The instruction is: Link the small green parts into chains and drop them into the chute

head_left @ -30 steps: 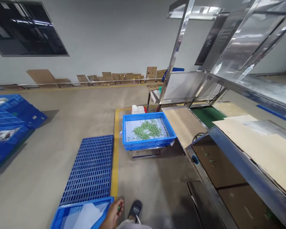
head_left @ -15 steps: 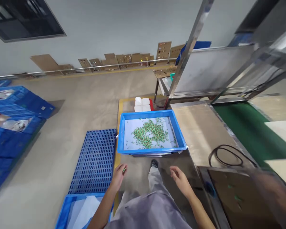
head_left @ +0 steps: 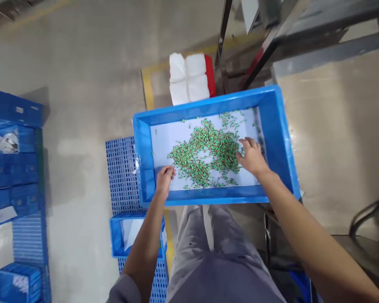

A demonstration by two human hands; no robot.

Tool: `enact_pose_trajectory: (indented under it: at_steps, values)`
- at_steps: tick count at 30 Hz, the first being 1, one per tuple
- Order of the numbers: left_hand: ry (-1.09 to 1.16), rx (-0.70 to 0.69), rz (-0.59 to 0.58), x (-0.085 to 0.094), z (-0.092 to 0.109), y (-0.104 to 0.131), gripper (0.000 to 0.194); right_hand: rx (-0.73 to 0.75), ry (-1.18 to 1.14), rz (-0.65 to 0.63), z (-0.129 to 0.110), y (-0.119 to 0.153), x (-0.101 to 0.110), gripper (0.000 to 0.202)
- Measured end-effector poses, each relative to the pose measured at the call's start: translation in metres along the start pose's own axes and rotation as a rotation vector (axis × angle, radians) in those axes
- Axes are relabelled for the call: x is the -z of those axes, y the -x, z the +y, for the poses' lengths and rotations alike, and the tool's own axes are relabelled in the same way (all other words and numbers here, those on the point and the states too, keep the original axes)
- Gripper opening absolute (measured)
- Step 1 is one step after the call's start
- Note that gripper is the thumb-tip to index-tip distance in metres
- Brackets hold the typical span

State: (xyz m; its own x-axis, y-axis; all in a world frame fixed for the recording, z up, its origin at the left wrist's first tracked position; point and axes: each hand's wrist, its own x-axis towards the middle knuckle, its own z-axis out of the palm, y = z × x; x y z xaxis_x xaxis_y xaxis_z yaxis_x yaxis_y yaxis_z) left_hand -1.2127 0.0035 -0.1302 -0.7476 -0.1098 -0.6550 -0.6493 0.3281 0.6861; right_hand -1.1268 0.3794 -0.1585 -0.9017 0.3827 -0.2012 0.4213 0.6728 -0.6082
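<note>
A blue plastic tray (head_left: 208, 198) with a white lining sheet (head_left: 159, 136) stands before me. Over the sheet spreads a heap of tiny green pieces with orange or red marks (head_left: 202, 172), too small to name; a bare patch shows in the heap's middle. My left hand (head_left: 165, 182) is at the tray's near left, its fingers curled together around what seem to be small green pieces, mostly hidden. At the heap's right edge my right hand (head_left: 253, 158) reaches in, thumb and fingers apart, fingertips close to the pieces; whether they touch cannot be told.
Behind the tray sits a white and red package (head_left: 189, 80). A blue slatted pallet (head_left: 123, 176) lies left, with a smaller blue bin (head_left: 116, 240) nearer me. Blue crates (head_left: 12, 168) are stacked far left. A tan worktop (head_left: 334, 126) with a black cable (head_left: 366, 212) is at right.
I have come closer to the tray and my view has tipped down. Both hands have moved forward from outside the tray to over its inside, the right one to the heap.
</note>
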Motion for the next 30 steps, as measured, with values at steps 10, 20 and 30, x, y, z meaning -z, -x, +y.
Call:
enact_pose_trajectory:
  at_steps: [10, 20, 30]
  values:
    - [-0.193, -0.225, 0.100, -0.016, -0.004, -0.114, 0.022, -0.009, 0.205, -0.039, 0.023, -0.039, -0.065, 0.078]
    - [-0.248, -0.294, 0.094, -0.013, -0.010, -0.127, 0.013, -0.025, 0.273, -0.017, 0.007, -0.041, -0.080, 0.070]
    - [-0.251, -0.287, 0.008, -0.013, -0.008, -0.115, 0.024, 0.076, 0.277, -0.054, -0.039, -0.032, -0.083, 0.034]
